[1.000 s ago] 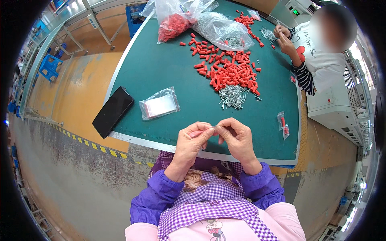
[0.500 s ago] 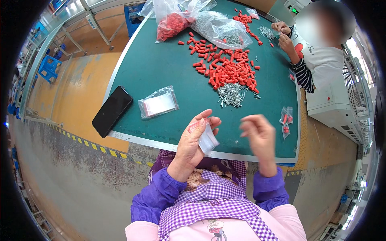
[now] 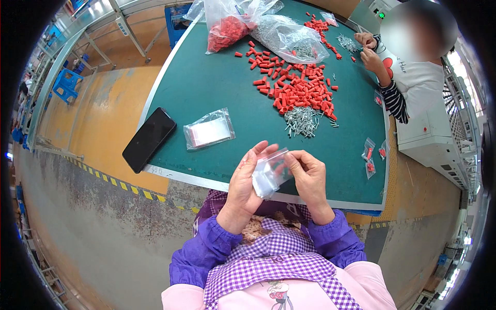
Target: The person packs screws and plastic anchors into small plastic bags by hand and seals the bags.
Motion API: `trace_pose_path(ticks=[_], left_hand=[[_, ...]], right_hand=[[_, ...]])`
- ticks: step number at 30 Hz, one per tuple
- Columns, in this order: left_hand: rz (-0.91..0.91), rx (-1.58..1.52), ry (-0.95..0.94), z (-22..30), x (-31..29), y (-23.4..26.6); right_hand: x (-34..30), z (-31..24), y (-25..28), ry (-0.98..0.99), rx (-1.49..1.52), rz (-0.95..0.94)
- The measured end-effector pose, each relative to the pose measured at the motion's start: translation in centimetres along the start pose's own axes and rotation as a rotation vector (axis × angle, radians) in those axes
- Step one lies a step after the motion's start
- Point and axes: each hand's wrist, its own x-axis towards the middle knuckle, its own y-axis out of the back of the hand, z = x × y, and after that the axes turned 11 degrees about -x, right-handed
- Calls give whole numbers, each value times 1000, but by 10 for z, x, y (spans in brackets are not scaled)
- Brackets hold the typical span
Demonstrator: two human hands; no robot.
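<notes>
Over the table's near edge, my left hand is closed around several small clear zip bags. My right hand pinches the edge of the top bag between thumb and forefinger, and that bag tilts up off the others. Beyond my hands lies a heap of red plastic sleeves, with a pile of small silver screws at its near end. To the left rests a larger clear bag with white and red-edged bags inside.
A black phone overlaps the green table's left edge. Far back stand a bag of red sleeves and a bag of screws. Small filled bags lie at the right. Across the right corner, a co-worker's hands handle small parts.
My right hand has moved left to the bags and taken hold of the top one's edge, lifting it. My left hand has stayed nearly in place.
</notes>
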Motion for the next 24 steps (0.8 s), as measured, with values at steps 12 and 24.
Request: trace_pose_path(ticks=[12, 24], left_hand=[[120, 513, -64, -5, -4, 5], [102, 748, -296, -2, -5, 2]], right_hand=[[-4, 6, 2, -10, -19, -82], [15, 16, 35, 5, -143, -31]])
